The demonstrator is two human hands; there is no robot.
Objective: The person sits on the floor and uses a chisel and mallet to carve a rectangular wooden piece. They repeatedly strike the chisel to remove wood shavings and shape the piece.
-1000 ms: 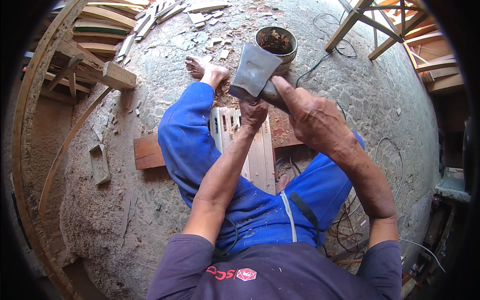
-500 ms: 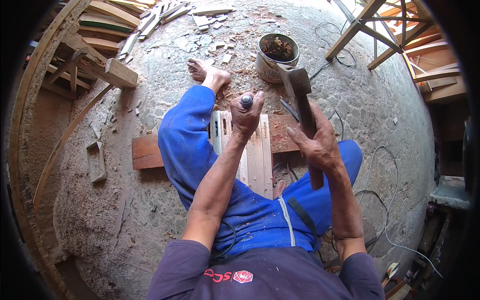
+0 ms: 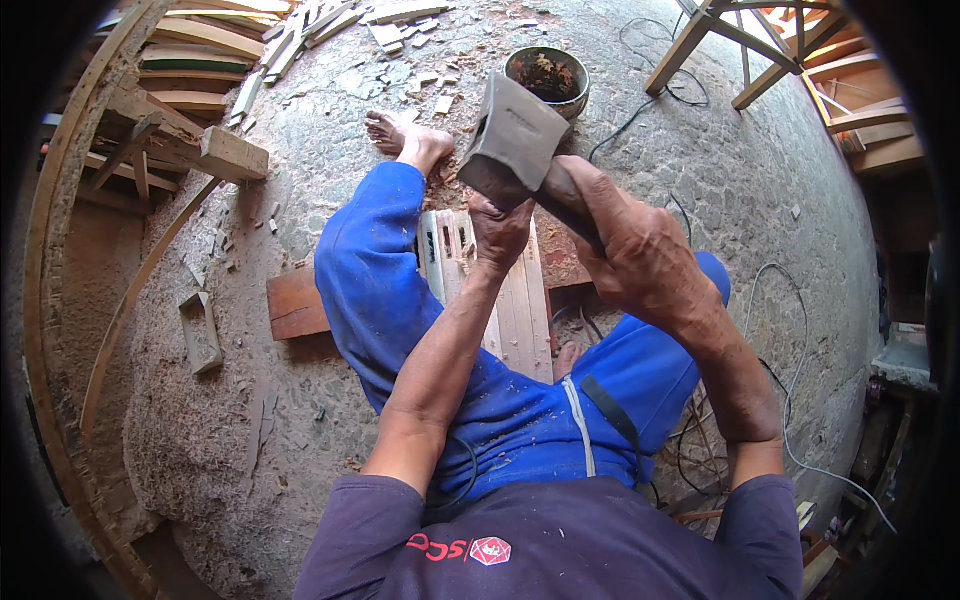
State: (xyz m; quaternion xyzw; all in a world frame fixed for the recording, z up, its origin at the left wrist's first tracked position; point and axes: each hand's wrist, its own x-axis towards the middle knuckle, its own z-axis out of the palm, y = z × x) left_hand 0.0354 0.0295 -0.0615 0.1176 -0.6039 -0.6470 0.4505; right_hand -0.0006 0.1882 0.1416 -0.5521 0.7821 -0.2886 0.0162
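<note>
My right hand (image 3: 640, 250) is closed round the handle of a hammer (image 3: 518, 128), whose broad, dull metal head hangs directly above my left hand (image 3: 500, 238). My left hand is a fist round an upright chisel; the hammer head hides its handle top, and its blade cannot be seen. Under that fist lie pale wooden slats (image 3: 512, 325) side by side between my legs, with dark slots cut in them at the left and shavings on top. They rest across a reddish-brown plank (image 3: 298, 303).
A bucket (image 3: 580, 108) stands beyond the hammer. Wood offcuts (image 3: 390, 38) and chips litter the far floor. At the left are a wooden frame (image 3: 235, 152) and a small wooden box frame (image 3: 202, 335). A grey cable (image 3: 797, 370) snakes along the right; wooden trestle legs (image 3: 680, 55) stand far right.
The hammer has swung left and up toward my view, from beside my left hand to over it. My left hand stays nearly in place, its chisel handle now covered.
</note>
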